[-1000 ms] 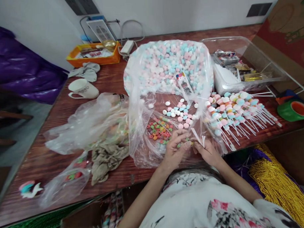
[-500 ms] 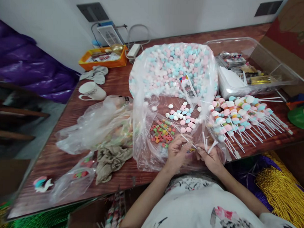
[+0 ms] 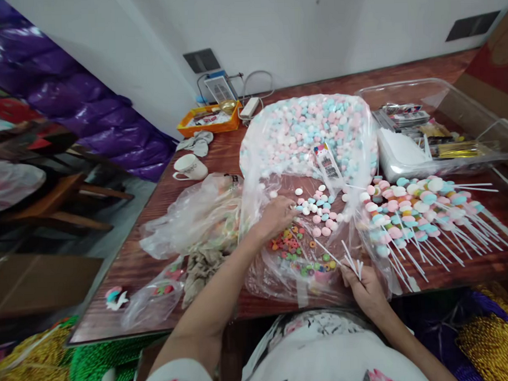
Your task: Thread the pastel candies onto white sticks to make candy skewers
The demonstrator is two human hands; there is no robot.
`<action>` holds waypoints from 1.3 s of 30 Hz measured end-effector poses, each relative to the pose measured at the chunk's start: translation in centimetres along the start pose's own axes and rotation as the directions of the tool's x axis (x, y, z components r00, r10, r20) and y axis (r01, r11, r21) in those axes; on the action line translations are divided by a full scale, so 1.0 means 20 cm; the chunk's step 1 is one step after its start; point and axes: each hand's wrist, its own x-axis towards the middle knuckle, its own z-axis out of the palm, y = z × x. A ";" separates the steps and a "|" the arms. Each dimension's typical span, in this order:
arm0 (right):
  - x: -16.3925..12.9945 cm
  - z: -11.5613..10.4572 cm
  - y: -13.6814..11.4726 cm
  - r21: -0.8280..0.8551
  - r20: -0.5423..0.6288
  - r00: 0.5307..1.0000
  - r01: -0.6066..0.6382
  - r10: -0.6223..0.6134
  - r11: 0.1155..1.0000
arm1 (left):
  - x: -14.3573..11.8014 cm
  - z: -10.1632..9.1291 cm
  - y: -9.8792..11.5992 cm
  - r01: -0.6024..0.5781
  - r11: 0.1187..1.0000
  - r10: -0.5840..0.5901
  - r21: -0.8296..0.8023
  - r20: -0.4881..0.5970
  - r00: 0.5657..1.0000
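Note:
My left hand (image 3: 282, 214) reaches over the plastic at the left edge of a loose group of pastel pink, blue and white rounded pieces (image 3: 318, 206). Motion blurs its fingers, so I cannot tell whether they hold one. My right hand (image 3: 363, 284), lower and near the table's front edge, is closed around several thin white sticks (image 3: 351, 262). One of these points up and left, bare along its visible length. Between my hands lie small coloured rings (image 3: 289, 242) on the clear plastic. Behind them a large clear bag (image 3: 310, 130) is full of the same pastel pieces.
Sticks threaded with pastel pieces (image 3: 425, 212) are piled at right, before a clear plastic bin (image 3: 407, 165). At left are a white mug (image 3: 190, 167), a plastic bag (image 3: 172, 224), a crumpled cloth (image 3: 201, 273) and an orange tray (image 3: 230, 124).
My left hand has moved away from my right hand, up and left to the loose pastel pieces. My right hand still grips the sticks. The camera view has shifted left.

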 end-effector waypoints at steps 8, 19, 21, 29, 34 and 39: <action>0.01 0.00 -0.01 0.015 0.007 0.999 0.034 -0.034 0.999 | 0.12 0.17 -0.05 -0.053 0.980 0.033 0.194 0.103 0.994; 0.00 -0.01 0.00 0.046 0.067 0.992 0.103 -0.106 0.994 | 0.07 0.10 -0.17 -0.020 0.978 -0.025 -0.208 -0.211 0.977; 0.00 -0.01 0.00 0.039 0.073 0.991 0.109 -0.112 0.993 | 0.08 0.09 -0.19 0.018 0.986 -0.040 -0.167 -0.132 0.990; -0.01 0.00 0.00 0.033 0.067 0.989 0.131 -0.133 0.991 | 0.03 0.18 -0.12 -0.036 0.996 0.025 -0.078 -0.143 0.989; 0.00 -0.01 -0.01 0.016 0.050 0.988 0.143 -0.144 0.990 | -0.09 0.14 0.05 -0.154 0.937 0.074 -0.315 -0.253 0.965; 0.00 -0.02 -0.02 0.009 0.047 0.989 0.141 -0.141 0.990 | -0.28 0.15 0.26 0.026 0.557 -0.165 -0.830 -0.080 0.983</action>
